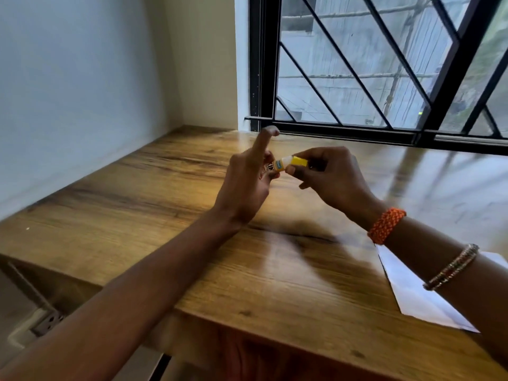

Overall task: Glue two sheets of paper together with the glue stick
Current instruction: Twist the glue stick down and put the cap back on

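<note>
A small glue stick (286,163) with a white-and-blue body and a yellow cap end is held above the wooden table (165,215). My left hand (247,185) grips its body end, with the index finger pointing up. My right hand (330,177) pinches the yellow cap (299,161) between thumb and fingers. White paper (412,292) lies on the table at the right, partly hidden under my right forearm; whether it is one sheet or two I cannot tell.
A black-framed window with diagonal bars (384,78) runs along the table's far edge. White walls (82,92) close off the left and the far corner. The table's near edge (247,325) drops off at the lower left.
</note>
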Motion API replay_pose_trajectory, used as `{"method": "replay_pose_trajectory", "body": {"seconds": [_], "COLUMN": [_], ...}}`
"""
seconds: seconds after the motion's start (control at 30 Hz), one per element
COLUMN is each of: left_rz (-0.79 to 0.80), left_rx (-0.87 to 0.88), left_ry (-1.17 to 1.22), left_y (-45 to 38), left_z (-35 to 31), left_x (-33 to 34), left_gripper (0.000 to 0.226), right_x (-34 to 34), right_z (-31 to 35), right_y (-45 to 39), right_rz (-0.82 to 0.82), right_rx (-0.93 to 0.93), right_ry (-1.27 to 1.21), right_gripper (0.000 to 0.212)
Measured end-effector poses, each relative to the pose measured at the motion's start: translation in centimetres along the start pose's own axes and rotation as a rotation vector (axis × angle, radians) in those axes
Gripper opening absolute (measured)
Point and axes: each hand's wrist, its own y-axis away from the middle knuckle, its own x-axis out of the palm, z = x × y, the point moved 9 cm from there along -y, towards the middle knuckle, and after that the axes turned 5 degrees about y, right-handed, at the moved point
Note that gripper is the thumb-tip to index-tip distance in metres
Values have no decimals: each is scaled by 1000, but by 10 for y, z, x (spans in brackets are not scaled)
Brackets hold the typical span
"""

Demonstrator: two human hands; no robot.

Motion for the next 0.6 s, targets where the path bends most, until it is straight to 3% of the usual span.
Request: {"method": "replay_pose_trajectory", "body": {"seconds": [0.2,0.6], "left_rz": [160,114], "left_rx": [199,217], "left_ry": [-235,-176], "left_y": [9,12], "left_z": [-20,-26], "left_x": [18,14], "left_gripper": [72,53], "right_x": [-16,-14], "right_z": [21,20], "right_y": [15,17], "right_rz": [-80,-98], "right_rx": [-228,-144], "right_ry": [210,101], "right_gripper": [26,22]}}
